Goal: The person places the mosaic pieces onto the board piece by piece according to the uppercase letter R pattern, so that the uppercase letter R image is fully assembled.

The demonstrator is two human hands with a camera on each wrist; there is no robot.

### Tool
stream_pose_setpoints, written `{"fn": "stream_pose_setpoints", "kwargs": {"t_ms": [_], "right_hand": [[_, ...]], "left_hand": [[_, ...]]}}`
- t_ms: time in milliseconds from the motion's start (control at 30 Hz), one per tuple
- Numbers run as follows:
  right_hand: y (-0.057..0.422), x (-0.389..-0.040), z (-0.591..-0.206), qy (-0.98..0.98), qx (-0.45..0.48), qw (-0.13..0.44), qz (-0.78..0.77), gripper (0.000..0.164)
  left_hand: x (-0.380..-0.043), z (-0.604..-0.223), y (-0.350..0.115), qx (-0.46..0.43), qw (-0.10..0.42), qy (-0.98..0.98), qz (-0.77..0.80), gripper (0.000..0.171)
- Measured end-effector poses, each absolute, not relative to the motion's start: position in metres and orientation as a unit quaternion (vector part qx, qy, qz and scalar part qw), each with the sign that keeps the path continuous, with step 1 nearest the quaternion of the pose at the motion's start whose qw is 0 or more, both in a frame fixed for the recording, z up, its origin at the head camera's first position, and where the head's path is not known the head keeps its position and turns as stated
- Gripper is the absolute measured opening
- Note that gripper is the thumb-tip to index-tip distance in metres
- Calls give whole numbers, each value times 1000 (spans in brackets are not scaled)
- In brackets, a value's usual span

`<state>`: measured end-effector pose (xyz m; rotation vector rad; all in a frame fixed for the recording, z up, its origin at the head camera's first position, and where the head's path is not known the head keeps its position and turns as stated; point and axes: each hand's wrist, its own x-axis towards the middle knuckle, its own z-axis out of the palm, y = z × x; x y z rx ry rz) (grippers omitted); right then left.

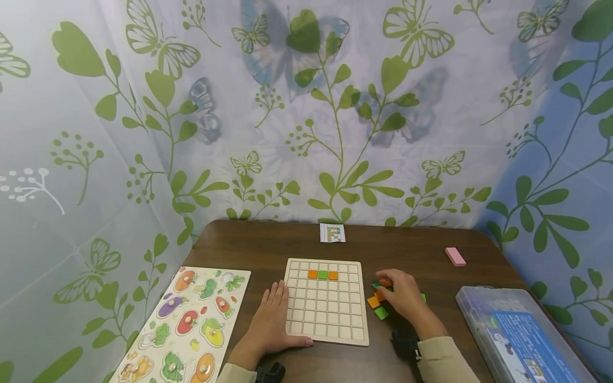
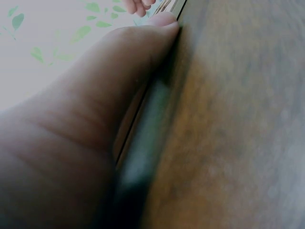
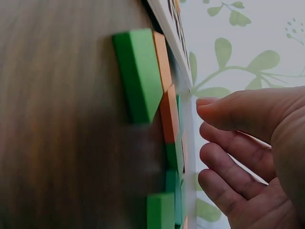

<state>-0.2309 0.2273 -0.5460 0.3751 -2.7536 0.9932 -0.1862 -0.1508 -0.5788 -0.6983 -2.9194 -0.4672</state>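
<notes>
A pale wooden grid board [image 1: 326,306] lies on the table, with orange tiles [image 1: 313,274] at either side of a green tile [image 1: 323,275] in one row near its far edge. Along the board's left edge rests my left hand [image 1: 274,324], fingers extended and thumb [image 2: 143,45] at the near corner. Right of the board, my right hand [image 1: 404,293] hovers at a loose pile of orange and green tiles [image 1: 381,313]. Its thumb and fingers are loosely bent, with nothing visible between them in the right wrist view, where a green tile [image 3: 138,74] stands out nearest.
To the left lies a vegetable peg puzzle [image 1: 191,324]. A clear plastic case [image 1: 522,330] with a blue label is at the right. A pink block [image 1: 455,257] sits at the back right, and a small printed pattern card [image 1: 332,233] by the table's far edge. Behind hangs a leaf-patterned curtain [image 1: 287,149].
</notes>
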Motion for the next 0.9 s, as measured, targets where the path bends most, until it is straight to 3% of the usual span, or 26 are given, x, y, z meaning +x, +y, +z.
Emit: {"fn": "stream_pose_setpoints", "kwargs": {"t_ms": [900], "right_hand": [[260, -215, -546, -940, 75, 101, 318, 33]], "left_hand": [[-184, -576, -151, -231, 54, -959, -155, 143]]}}
